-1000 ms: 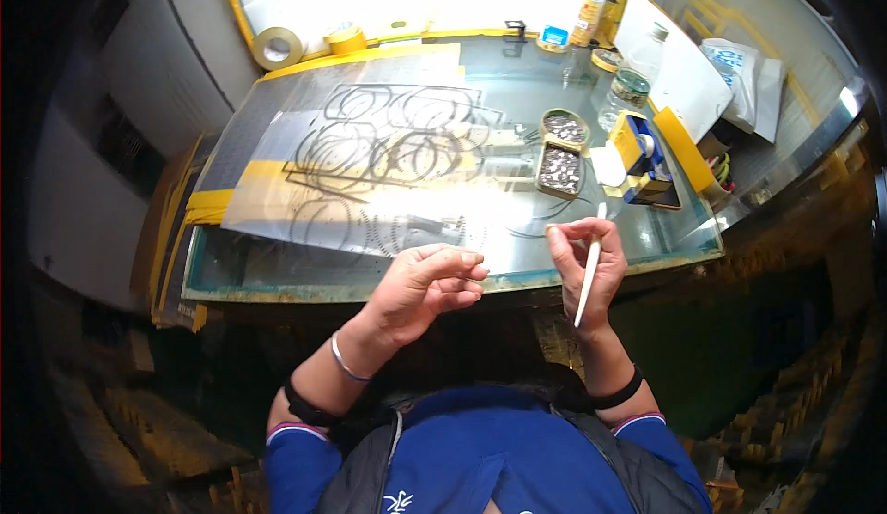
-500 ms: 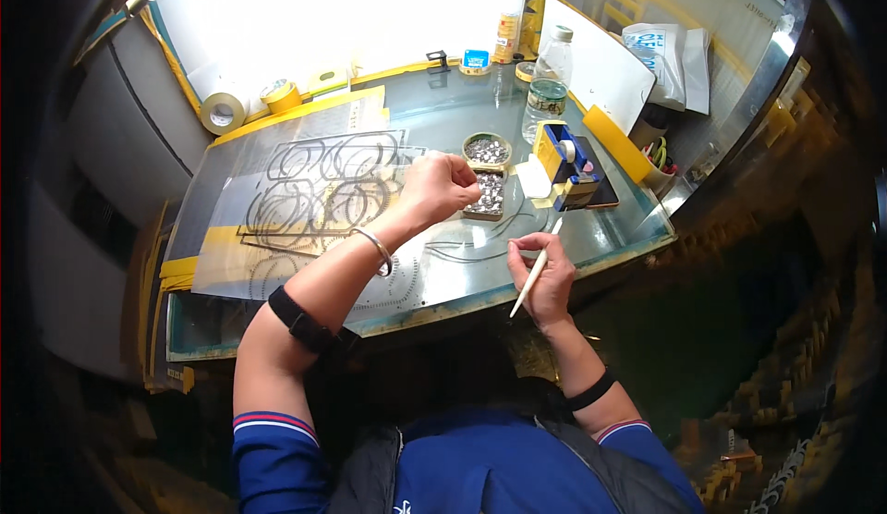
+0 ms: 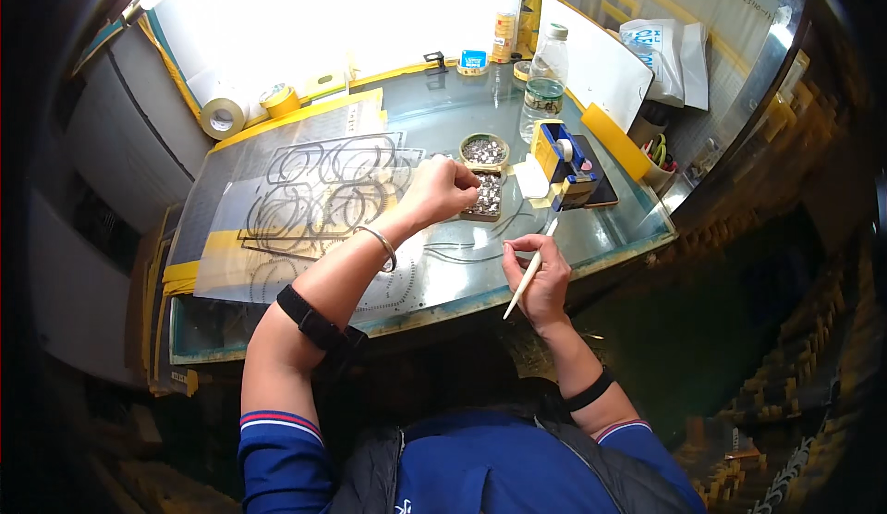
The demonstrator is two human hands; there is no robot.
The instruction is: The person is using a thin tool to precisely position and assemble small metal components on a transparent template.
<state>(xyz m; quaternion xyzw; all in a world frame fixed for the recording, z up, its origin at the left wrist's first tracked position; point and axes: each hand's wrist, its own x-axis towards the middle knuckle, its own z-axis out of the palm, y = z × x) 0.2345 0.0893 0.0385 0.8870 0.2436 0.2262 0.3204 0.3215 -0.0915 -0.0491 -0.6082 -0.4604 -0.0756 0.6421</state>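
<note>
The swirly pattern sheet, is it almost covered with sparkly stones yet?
Not nearly, it seems. Done: the pattern sheet lies flat on the glass table, its edges backed with yellow. In hand: the left hand is fisted over the square tray of stones, and the right hand holds a white stick. Left: the loops look bare, and both the tray and the round dish look full.

A glossy glass tabletop (image 3: 591, 227) carries a clear plastic bottle (image 3: 547, 79) and shiny metal studs (image 3: 484, 151).
</note>
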